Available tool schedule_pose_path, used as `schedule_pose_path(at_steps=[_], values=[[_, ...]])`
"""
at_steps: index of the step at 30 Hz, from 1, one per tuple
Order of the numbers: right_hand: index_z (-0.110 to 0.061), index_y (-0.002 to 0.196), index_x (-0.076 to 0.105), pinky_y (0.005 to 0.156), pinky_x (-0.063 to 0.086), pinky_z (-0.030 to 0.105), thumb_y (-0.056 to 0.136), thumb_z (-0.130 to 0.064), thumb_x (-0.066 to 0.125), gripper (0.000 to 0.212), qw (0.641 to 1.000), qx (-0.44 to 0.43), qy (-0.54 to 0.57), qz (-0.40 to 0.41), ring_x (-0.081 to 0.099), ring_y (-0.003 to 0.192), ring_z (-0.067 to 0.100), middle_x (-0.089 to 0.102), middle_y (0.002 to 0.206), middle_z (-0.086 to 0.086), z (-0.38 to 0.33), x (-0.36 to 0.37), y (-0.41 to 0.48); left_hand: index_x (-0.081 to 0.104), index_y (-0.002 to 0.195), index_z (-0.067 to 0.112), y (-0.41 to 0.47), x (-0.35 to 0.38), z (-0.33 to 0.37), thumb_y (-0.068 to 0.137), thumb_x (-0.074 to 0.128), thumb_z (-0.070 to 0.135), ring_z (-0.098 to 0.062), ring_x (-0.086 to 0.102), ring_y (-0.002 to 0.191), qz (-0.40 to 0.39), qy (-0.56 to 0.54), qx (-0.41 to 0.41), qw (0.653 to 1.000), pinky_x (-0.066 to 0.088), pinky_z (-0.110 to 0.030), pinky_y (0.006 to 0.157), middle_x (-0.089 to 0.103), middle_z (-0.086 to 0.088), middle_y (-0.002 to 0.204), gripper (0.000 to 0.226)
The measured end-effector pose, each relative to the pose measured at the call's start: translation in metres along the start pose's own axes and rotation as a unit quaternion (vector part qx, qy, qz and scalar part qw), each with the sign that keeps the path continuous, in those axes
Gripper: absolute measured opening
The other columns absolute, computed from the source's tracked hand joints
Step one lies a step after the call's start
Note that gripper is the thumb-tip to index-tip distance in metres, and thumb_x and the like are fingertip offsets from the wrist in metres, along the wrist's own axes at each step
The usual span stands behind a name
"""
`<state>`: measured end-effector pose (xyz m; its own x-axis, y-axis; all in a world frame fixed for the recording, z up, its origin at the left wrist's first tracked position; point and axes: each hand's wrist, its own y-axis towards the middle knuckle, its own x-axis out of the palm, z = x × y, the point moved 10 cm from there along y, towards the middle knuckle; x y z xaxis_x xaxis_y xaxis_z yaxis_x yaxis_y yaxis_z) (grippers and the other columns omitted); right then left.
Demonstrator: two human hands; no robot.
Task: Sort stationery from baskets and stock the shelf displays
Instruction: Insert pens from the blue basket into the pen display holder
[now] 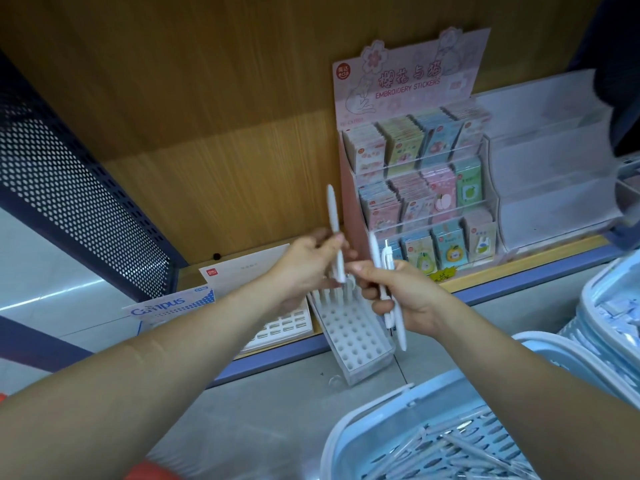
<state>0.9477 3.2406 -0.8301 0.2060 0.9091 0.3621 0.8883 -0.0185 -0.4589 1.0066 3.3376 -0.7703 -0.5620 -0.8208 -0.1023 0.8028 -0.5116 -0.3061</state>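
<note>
Left hand's white pen is being pinched upright for the pen stand; right hand's spares are being gripped ready.

A wood-grain back panel fills the upper middle of the frame, and it looks brighter toward its lower part. At the left, a dark blue perforated metal side panel runs down diagonally. The shelf board has a blue front edge that crosses the middle. Below it lies a grey floor. At the far left, a pale streak of reflected light shines on it.
</note>
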Motion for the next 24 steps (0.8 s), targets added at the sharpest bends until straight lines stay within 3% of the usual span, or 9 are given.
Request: schedule_pose_path(at_steps=[1, 3, 4, 6, 7, 10, 13, 17, 24], values=[[-0.004, 0.098, 0.067, 0.036, 0.025, 0.015, 0.086, -0.013, 0.070, 0.016, 0.999, 0.011, 0.041, 0.011, 0.040, 0.053, 0.008, 0.049, 0.064, 0.000, 0.000, -0.004, 0.000, 0.055, 0.098, 0.014, -0.003, -0.008, 0.006, 0.102, 0.046, 0.029, -0.021, 0.066, 0.071, 0.005, -0.012, -0.009, 1.000, 0.057, -0.036, 0.066, 0.068, -0.008, 0.080, 0.018], [-0.001, 0.107, 0.063, 0.036, 0.027, 0.015, 0.088, -0.012, 0.062, 0.021, 0.988, 0.034, 0.148, 0.033, 0.038, 0.052, 0.009, 0.044, 0.066, 0.001, 0.002, -0.013, -0.001, 0.058, 0.102, 0.013, -0.006, -0.030, 0.019, 0.102, 0.045, 0.033, -0.018, 0.053, 0.053, 0.000, 0.126, 0.003, 0.992, 0.049, -0.031, 0.051, 0.056, -0.004, 0.064, 0.024], [0.000, 0.112, 0.061, 0.038, 0.029, 0.015, 0.090, -0.011, 0.054, 0.026, 0.979, 0.041, 0.194, 0.040, 0.037, 0.053, 0.009, 0.042, 0.067, 0.002, 0.004, -0.017, -0.002, 0.062, 0.108, 0.017, -0.006, -0.038, 0.022, 0.101, 0.045, 0.037, -0.017, 0.048, 0.053, -0.012, 0.249, 0.014, 0.968, 0.044, -0.033, 0.050, 0.052, -0.001, 0.064, 0.027], [0.002, 0.120, 0.059, 0.044, 0.037, 0.018, 0.092, -0.009, 0.044, 0.033, 0.968, 0.043, 0.242, 0.047, 0.039, 0.055, 0.011, 0.040, 0.067, 0.003, 0.004, -0.021, -0.004, 0.063, 0.120, 0.027, -0.010, -0.046, 0.015, 0.102, 0.042, 0.040, -0.021, 0.057, 0.071, -0.058, 0.463, 0.008, 0.885, 0.050, -0.042, 0.067, 0.061, 0.000, 0.082, 0.030], [0.002, 0.120, 0.060, 0.048, 0.043, 0.021, 0.094, -0.009, 0.046, 0.032, 0.967, 0.041, 0.245, 0.052, 0.044, 0.056, 0.013, 0.042, 0.068, 0.004, 0.005, -0.023, -0.005, 0.061, 0.125, 0.028, -0.013, -0.045, 0.007, 0.103, 0.041, 0.036, -0.023, 0.060, 0.082, -0.095, 0.517, -0.003, 0.851, 0.050, -0.043, 0.076, 0.063, 0.001, 0.092, 0.031], [-0.009, 0.111, 0.065, 0.060, 0.058, 0.035, 0.096, -0.020, 0.059, 0.019, 0.971, 0.051, 0.223, 0.073, 0.064, 0.065, 0.023, 0.054, 0.074, 0.009, 0.011, -0.025, -0.008, 0.062, 0.125, 0.026, -0.019, -0.036, -0.006, 0.103, 0.043, 0.022, -0.014, 0.053, 0.086, -0.138, 0.607, 0.018, 0.783, 0.041, -0.028, 0.075, 0.055, 0.009, 0.091, 0.030], [-0.021, 0.116, 0.064, 0.047, 0.051, 0.027, 0.098, -0.035, 0.056, 0.024, 0.982, 0.062, 0.146, 0.099, 0.059, 0.054, 0.019, 0.058, 0.067, 0.009, 0.019, -0.036, -0.010, 0.068, 0.108, 0.025, -0.012, -0.041, -0.001, 0.097, 0.056, 0.029, -0.013, 0.057, 0.081, -0.066, 0.605, 0.061, 0.791, 0.044, -0.029, 0.070, 0.065, 0.004, 0.092, 0.017], [-0.008, 0.116, 0.064, 0.036, 0.026, 0.017, 0.095, -0.023, 0.053, 0.028, 0.983, 0.077, 0.094, 0.137, 0.037, 0.046, 0.012, 0.054, 0.059, 0.005, 0.035, -0.048, -0.010, 0.068, 0.100, 0.023, -0.002, -0.035, -0.008, 0.094, 0.059, 0.036, -0.016, 0.055, 0.074, -0.029, 0.625, 0.083, 0.776, 0.038, -0.029, 0.061, 0.062, 0.003, 0.080, 0.017], [-0.006, 0.113, 0.063, 0.033, 0.030, 0.017, 0.093, -0.013, 0.057, 0.023, 0.981, 0.093, 0.122, 0.115, 0.042, 0.048, 0.013, 0.047, 0.065, 0.006, 0.040, -0.041, -0.011, 0.069, 0.105, 0.025, 0.009, -0.018, -0.026, 0.094, 0.058, 0.034, -0.023, 0.061, 0.095, -0.063, 0.657, 0.102, 0.745, 0.051, -0.035, 0.081, 0.068, -0.001, 0.101, 0.017]])
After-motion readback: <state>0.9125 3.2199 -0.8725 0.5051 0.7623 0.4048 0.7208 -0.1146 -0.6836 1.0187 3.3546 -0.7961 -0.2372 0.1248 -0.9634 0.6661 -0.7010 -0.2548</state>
